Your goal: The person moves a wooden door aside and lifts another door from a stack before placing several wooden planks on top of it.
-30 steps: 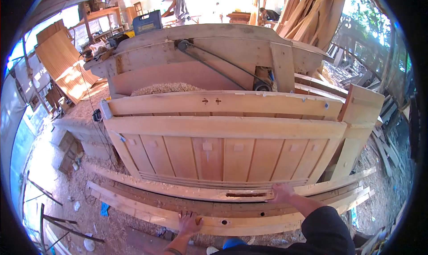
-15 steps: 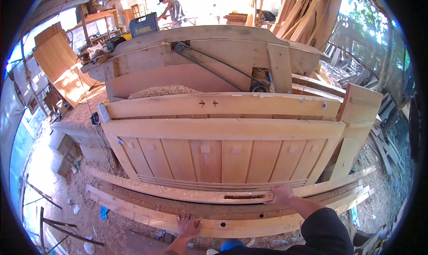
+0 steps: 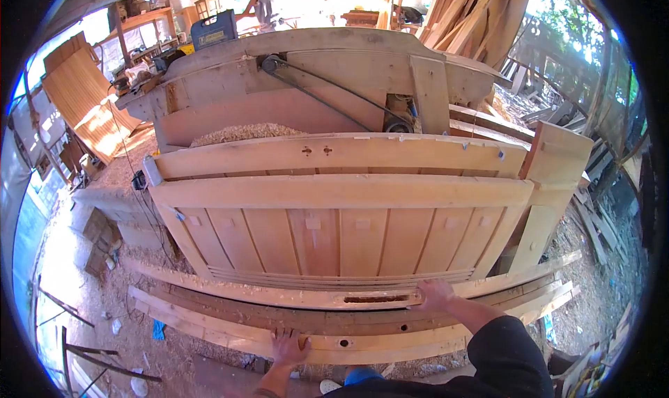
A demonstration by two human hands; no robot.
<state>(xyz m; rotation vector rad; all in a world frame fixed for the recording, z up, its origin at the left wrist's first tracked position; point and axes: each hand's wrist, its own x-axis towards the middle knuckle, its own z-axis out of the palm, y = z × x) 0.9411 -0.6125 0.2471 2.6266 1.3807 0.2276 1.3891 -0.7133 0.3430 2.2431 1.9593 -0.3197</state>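
My left hand (image 3: pixel 289 347) rests on the nearest light wooden beam (image 3: pixel 411 345), left of a round hole, with its fingers spread over the top edge. Farther right, my right hand (image 3: pixel 435 295) lies at the end of a long slot in another beam (image 3: pixel 279 295), its fingers bent over that beam's edge. A darker beam (image 3: pixel 293 319) runs between these two. Behind them leans a panelled wooden piece (image 3: pixel 362 241) with vertical boards and small square blocks.
A wooden machine stand with a belt (image 3: pixel 317 95) stands behind the panels. Wood shavings (image 3: pixel 247 132) are heaped on it. A person (image 3: pixel 263 9) works at the back. Metal rods (image 3: pixel 66 349) stick up at lower left; scrap wood (image 3: pixel 599 227) lies at right.
The whole view has shifted slightly, so the panels and beams appear a little higher and farther left. Both hands stay at about the same places on the beams.
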